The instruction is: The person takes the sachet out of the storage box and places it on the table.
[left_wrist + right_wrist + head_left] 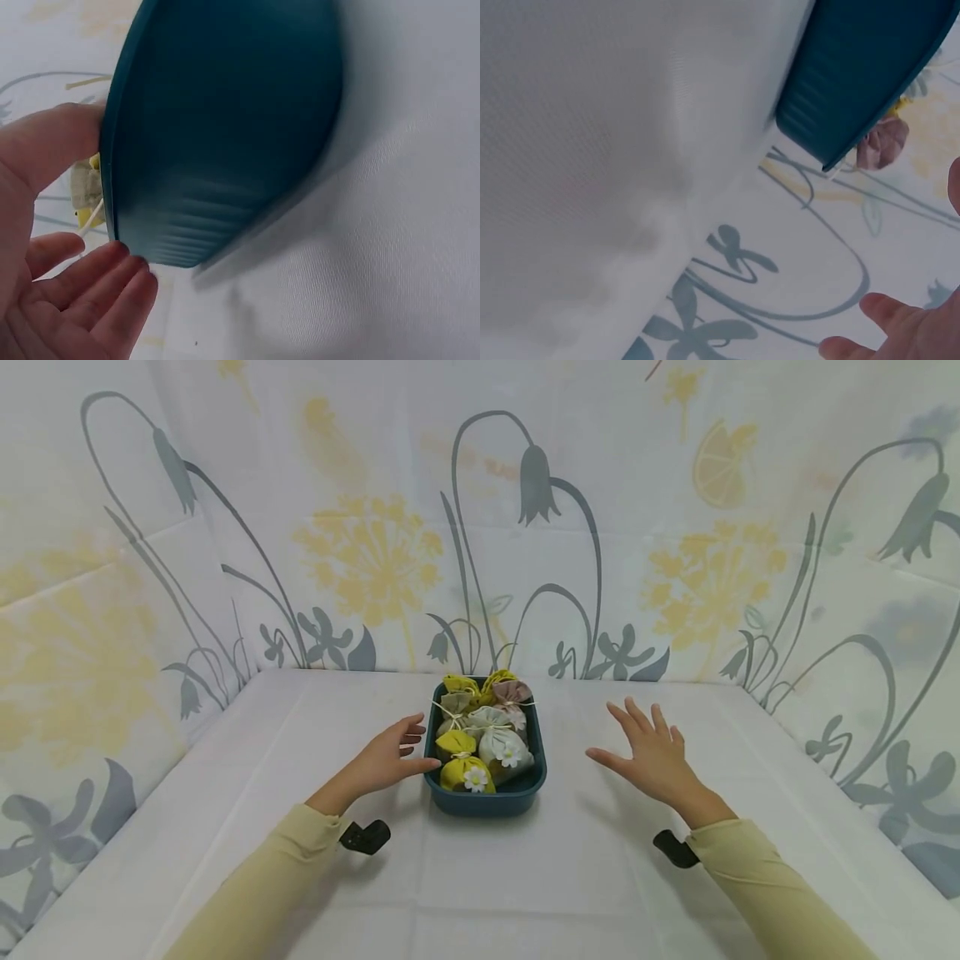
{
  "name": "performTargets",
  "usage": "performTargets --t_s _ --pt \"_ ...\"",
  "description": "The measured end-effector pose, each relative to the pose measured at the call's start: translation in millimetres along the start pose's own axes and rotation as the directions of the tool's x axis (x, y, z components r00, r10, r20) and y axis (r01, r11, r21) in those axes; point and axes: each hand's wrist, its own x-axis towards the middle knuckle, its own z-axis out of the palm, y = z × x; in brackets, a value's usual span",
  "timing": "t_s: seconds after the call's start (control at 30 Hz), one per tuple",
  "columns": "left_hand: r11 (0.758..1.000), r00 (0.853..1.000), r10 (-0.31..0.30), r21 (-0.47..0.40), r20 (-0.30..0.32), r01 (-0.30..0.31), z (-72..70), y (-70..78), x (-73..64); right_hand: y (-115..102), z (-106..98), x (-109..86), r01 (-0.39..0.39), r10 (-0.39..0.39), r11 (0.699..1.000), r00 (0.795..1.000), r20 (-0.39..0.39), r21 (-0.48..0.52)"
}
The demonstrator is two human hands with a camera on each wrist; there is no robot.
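Note:
A dark teal bin (483,804) stands upright on the white table, filled with several small tied cloth pouches. Yellow-green pouches (456,745), a pale grey-green one (504,743) and a mauve one (513,693) are among them, and white flowers decorate the front ones. My left hand (390,756) is at the bin's left side, thumb tip right at the rim. In the left wrist view its fingers (112,300) extend loosely beside the bin's ribbed wall (202,217). Away to the right of the bin, my right hand (651,756) hovers with fingers spread, holding nothing.
A white cloth (480,885) covers the table. Behind the bin and along both sides rise curtains (480,568) printed with grey and yellow flowers. Black wrist-worn pieces (366,837) jut out below both sleeves, close over the table.

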Motion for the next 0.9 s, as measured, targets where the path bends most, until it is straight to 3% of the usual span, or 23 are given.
performTargets --t_s 0.23,0.4,0.53,0.9 --pt "0.988 0.996 -0.092 -0.125 0.012 0.093 0.9 1.4 3.0 -8 -1 6.4 0.002 -0.003 0.999 1.0 0.014 0.045" --pt "0.942 0.983 -0.182 -0.279 0.037 0.185 2.2 1.8 2.8 -14 -2 14.3 0.006 -0.008 0.998 0.999 0.032 0.067" --pt "0.914 0.98 -0.196 -0.353 0.047 0.2 2.8 0.9 2.0 -20 -3 20.6 0.016 -0.02 0.995 0.999 0.04 0.101" --pt "0.894 0.978 -0.205 -0.397 0.048 0.207 5.1 0.1 2.9 -30 -5 32.9 0.046 -0.063 0.975 0.995 0.075 0.218"
